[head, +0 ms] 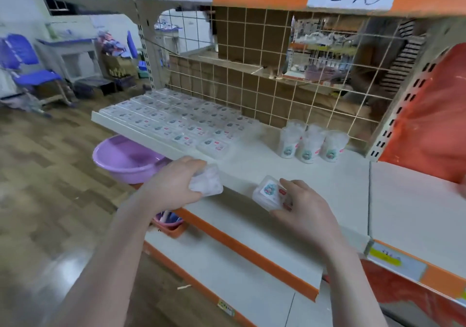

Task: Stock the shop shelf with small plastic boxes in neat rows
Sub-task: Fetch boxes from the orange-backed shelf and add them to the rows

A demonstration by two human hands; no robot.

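Left hand (174, 184) grips a clear plastic box (206, 181); right hand (306, 209) holds a stickered box (269, 193) over the shelf (315, 175), near rows of boxes (174, 118)

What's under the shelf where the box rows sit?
A purple basin sits below the shelf; an orange bin shows beneath the left hand. Anything further back is hidden.

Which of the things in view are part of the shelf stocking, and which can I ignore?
Part of the job:
- box in the left hand
- labelled box in the right hand
- rows of boxes already laid out
- shelf

Just lying about:
- round tubs farther right on the shelf
- purple basin below
- blue chair
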